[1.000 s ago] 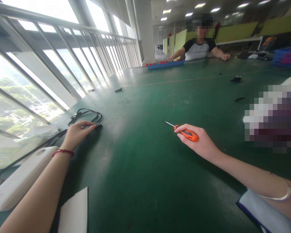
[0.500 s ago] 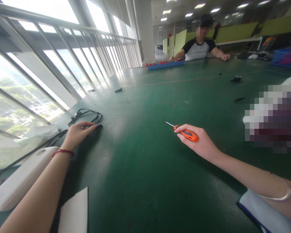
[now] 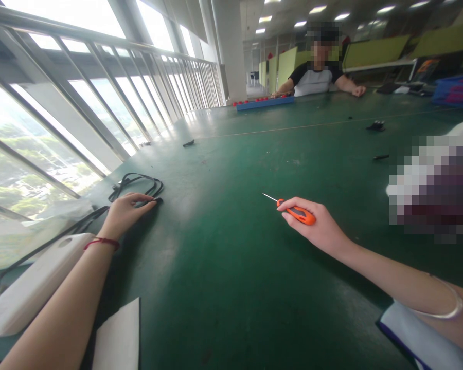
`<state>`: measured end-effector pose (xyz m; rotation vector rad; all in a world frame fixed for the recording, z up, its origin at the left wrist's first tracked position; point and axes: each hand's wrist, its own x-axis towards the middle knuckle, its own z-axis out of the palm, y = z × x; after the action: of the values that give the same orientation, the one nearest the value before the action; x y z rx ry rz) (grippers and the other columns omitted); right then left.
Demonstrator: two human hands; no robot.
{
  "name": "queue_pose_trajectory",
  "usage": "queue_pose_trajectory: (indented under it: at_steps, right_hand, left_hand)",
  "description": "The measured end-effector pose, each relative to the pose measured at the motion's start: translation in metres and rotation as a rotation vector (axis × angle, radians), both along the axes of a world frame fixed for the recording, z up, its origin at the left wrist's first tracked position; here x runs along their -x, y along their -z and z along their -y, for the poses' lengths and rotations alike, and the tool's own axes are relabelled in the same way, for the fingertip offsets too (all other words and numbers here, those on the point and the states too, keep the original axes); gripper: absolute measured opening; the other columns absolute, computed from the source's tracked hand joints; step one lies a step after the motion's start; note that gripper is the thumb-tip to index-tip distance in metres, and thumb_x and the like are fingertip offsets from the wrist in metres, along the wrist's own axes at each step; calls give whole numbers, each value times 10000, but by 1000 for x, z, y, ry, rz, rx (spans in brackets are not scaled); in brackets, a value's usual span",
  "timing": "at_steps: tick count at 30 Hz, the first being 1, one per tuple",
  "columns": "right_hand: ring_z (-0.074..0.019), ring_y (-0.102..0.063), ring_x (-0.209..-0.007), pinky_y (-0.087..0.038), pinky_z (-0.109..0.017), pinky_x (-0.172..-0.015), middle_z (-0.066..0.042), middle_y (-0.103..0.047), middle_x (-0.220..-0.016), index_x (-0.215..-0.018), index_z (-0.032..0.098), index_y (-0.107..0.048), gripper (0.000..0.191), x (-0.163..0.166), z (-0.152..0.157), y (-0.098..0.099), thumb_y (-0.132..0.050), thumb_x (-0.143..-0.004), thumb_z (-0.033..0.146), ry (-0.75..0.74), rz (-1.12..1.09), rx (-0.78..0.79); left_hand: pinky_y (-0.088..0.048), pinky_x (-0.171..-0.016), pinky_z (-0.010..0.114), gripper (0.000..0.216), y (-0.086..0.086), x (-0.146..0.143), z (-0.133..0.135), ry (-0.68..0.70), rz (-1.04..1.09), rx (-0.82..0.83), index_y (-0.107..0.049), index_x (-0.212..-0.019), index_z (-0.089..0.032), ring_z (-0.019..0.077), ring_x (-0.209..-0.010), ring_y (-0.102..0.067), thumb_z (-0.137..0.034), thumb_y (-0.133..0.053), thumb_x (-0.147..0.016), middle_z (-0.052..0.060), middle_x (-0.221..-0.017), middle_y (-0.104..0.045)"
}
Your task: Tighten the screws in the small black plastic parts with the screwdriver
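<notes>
My right hand [image 3: 316, 226] is closed around a small orange-handled screwdriver [image 3: 299, 213], its thin metal tip pointing left over the green table [image 3: 235, 267]. My left hand [image 3: 125, 211] lies at the left on a black cable [image 3: 139, 182], fingers curled over the plug end near the coiled loop. A red string circles my left wrist and a thin bangle my right forearm.
A white elongated object [image 3: 31, 285] lies at the near left, a white sheet [image 3: 119, 339] at the front edge. Small black parts [image 3: 377, 125] are scattered farther out. Another person [image 3: 318, 77] sits at the far end by a blue strip [image 3: 264, 103]. A railing and windows run along the left.
My left hand's fingers have shifted slightly on the cable end. The right hand and screwdriver have not moved.
</notes>
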<state>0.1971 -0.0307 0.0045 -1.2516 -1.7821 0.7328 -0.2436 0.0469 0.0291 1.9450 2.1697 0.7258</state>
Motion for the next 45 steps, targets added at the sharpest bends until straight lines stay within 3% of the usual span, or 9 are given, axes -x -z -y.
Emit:
queue_pose_trajectory:
  at_steps: [5,11,15,18,21,24,30,36,45]
  right_hand:
    - [-149,-634,-738,-489,-273,-679,-18,-696,-917,-925,217,-673,187,1,2,-3,-581,-857,365,-17,-32,-20]
    - [-160,-638,-740,-497,-276,-637,-25,-679,-904,-992,225,-586,214,2,4,-3,-598,-848,382,65,-84,-85]
    - [-175,-656,-826,-516,-277,-687,-30,-672,-946,-947,223,-537,188,1,3,1,-642,-804,283,133,-153,-175]
    - [-164,-647,-819,-512,-274,-715,-23,-661,-930,-942,218,-568,158,1,2,2,-628,-796,218,164,-135,-260]
    - [-158,-635,-822,-507,-264,-722,-19,-655,-920,-934,213,-592,145,1,1,0,-610,-794,180,198,-115,-326]
    - [-147,-628,-788,-507,-248,-685,-10,-648,-894,-910,213,-594,125,1,2,-3,-612,-793,175,210,-122,-351]
    - [-99,-567,-606,-460,-208,-550,31,-609,-752,-802,221,-571,63,1,10,-7,-619,-806,180,218,-128,-444]
    - [-102,-591,-606,-472,-210,-554,36,-628,-763,-829,230,-578,95,1,14,-7,-626,-794,156,143,-85,-476]
    - [-153,-618,-659,-504,-268,-577,-2,-634,-792,-803,248,-575,44,1,14,-6,-616,-807,232,165,-63,-395]
  left_hand:
    - [-463,-903,293,309,-13,-28,-3,100,43,-166,-688,-916,-145,197,-971,-612,-393,-670,-734,37,-990,-704]
    - [-521,-677,289,294,-31,-133,-6,363,252,-78,-685,-871,-133,192,-726,-670,-384,-710,-721,63,-792,-724]
    - [-544,-728,266,155,-17,-203,7,659,341,-21,-691,-867,-146,152,-734,-672,-253,-683,-754,41,-820,-717]
    - [-541,-719,253,85,4,-233,16,751,335,-69,-694,-834,-152,134,-731,-653,-198,-660,-772,39,-849,-687]
    - [-529,-703,261,66,22,-241,19,767,253,-144,-683,-828,-156,133,-733,-626,-183,-637,-790,43,-881,-658]
    - [-511,-694,262,67,30,-237,18,746,220,-210,-667,-835,-167,134,-746,-614,-198,-610,-818,43,-905,-645]
    - [-501,-678,262,41,30,-232,17,696,239,-176,-623,-775,-171,134,-731,-591,-170,-589,-799,31,-852,-618]
    - [-505,-690,255,36,31,-233,15,712,323,-147,-608,-759,-168,132,-739,-582,-149,-585,-780,32,-843,-609]
    - [-503,-692,260,50,27,-233,14,701,348,-87,-635,-782,-168,137,-730,-585,-204,-602,-792,30,-812,-632]
